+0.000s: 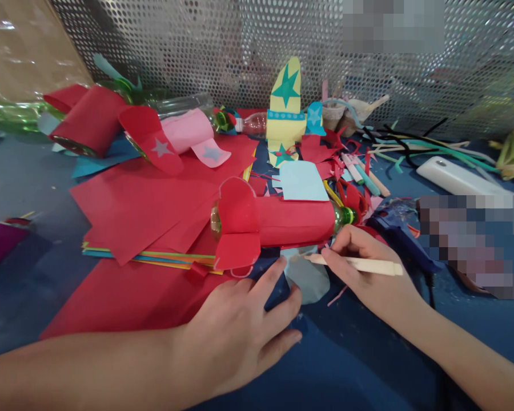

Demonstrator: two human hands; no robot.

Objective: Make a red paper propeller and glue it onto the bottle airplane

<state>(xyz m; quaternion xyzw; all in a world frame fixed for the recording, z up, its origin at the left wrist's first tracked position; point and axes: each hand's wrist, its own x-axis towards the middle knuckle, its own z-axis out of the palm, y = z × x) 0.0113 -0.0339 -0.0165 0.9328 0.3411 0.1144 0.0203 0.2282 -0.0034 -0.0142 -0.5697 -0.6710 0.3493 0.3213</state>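
Pinched a cream pen (377, 266) in the fingers of the right hand (364, 265), at four o'clock from a red-wrapped bottle (295, 220) in the middle of the counter (360, 359). Aimed the pen toward nine o'clock, with its tip over a pale grey-blue paper piece (310, 282) at six o'clock, close beside the bottle. Could not tell whether touching the paper with that tip. Held the left hand (244, 325) palm down at seven o'clock, fingers spread, forefinger reaching to the left edge of the pale piece.

Saw the bottle lying on its side, green neck (345, 217) toward three o'clock, red fins (239, 214) at the nine o'clock end, and a light-blue fin (305, 181) jutting out at twelve.

Noticed red sheets (154, 194) fanned out at nine o'clock, and a pink-wrapped bottle (188, 131) with starred fins at ten. Found a yellow-wrapped bottle (286, 128) with green stars at twelve, in front of a perforated metal panel (223, 51). Spotted markers (364, 176) among red scraps at two o'clock, and a blue glue gun (405, 234) at three, just past the right hand.
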